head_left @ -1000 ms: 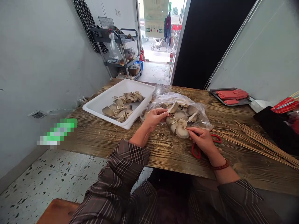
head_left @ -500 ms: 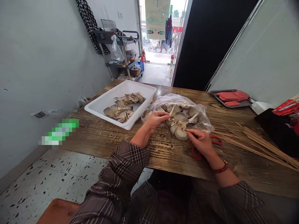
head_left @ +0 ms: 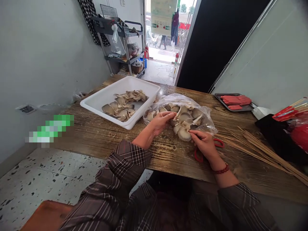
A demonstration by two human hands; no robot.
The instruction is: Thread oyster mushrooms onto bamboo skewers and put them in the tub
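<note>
While reaching with both forearms across the near edge of the wooden table (head_left: 166,157), have the left hand's (head_left: 160,123) thumb and fingers closed on a pale-stemmed mushroom (head_left: 178,111), over the front of a clear plastic bag (head_left: 176,98). With the right hand (head_left: 204,144), pinch the side of a round-capped mushroom (head_left: 184,134) between thumb and forefinger, just in front of the bagged heap.

Have a stretch of wood between the hands and the near edge, and another running left below the white tray (head_left: 122,84). Meet tighter room on the right — red-handled scissors (head_left: 220,140) lying partly under the right hand, then thin skewers (head_left: 262,150) fanned toward the right border.

Can read only parts of words on the hanging sheet (head_left: 161,16) in the doorway: "TAO" at its left, "TSIN" at its right. Cannot read the blurred green-and-white patch (head_left: 54,126) near the table's left end.

Find grey-brown mushrooms (head_left: 109,109) lying inside the white tray, just beside the bag, and loose mushrooms (head_left: 197,113) heaped in the bag itself. See pink-red pieces (head_left: 237,99) in a shallow dark tray (head_left: 226,108) at the far right — then, nearer, red packets (head_left: 286,113) sticking up from a black box (head_left: 271,131). Note a wire mesh (head_left: 108,12) on top of the shelved cart (head_left: 131,33), by the left wall.
</note>
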